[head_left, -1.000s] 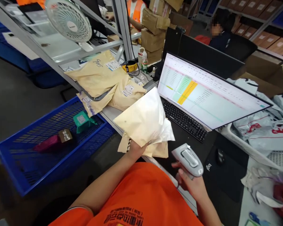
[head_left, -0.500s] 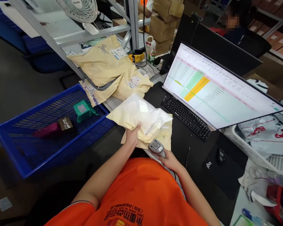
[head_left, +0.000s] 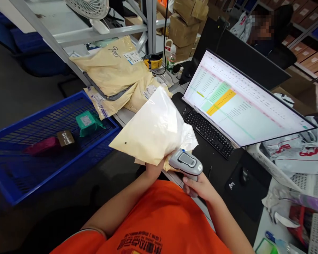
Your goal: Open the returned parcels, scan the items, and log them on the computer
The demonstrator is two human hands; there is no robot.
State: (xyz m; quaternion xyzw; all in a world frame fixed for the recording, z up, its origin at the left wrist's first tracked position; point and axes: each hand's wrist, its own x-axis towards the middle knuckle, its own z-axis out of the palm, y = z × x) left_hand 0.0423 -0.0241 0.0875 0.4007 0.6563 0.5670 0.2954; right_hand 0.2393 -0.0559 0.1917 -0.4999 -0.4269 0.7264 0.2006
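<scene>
A pale yellow and white mailer bag [head_left: 152,125] is lifted and tilted in front of me. My left hand [head_left: 154,170] grips its lower edge, with the fingers mostly hidden beneath it. My right hand [head_left: 200,186] is wrapped round the handle of a grey barcode scanner [head_left: 187,162]. The scanner's head points left at the mailer's lower side, close against it. Part of another yellow mailer peeks out below the held one, mostly covered. Behind lies a pile of yellow mailers [head_left: 113,67] with labels.
A blue basket [head_left: 14,192] on the left holds green, dark red and brown parcels. A monitor [head_left: 243,106] showing a spreadsheet, a keyboard [head_left: 209,132] and a mouse [head_left: 244,175] stand right. A white basket [head_left: 278,169] holds plastic bags. A person sits beyond the monitor.
The mailer has been raised and tipped up, with its left corner swung toward me. The scanner has come up and turned toward the mailer. My view has shifted slightly.
</scene>
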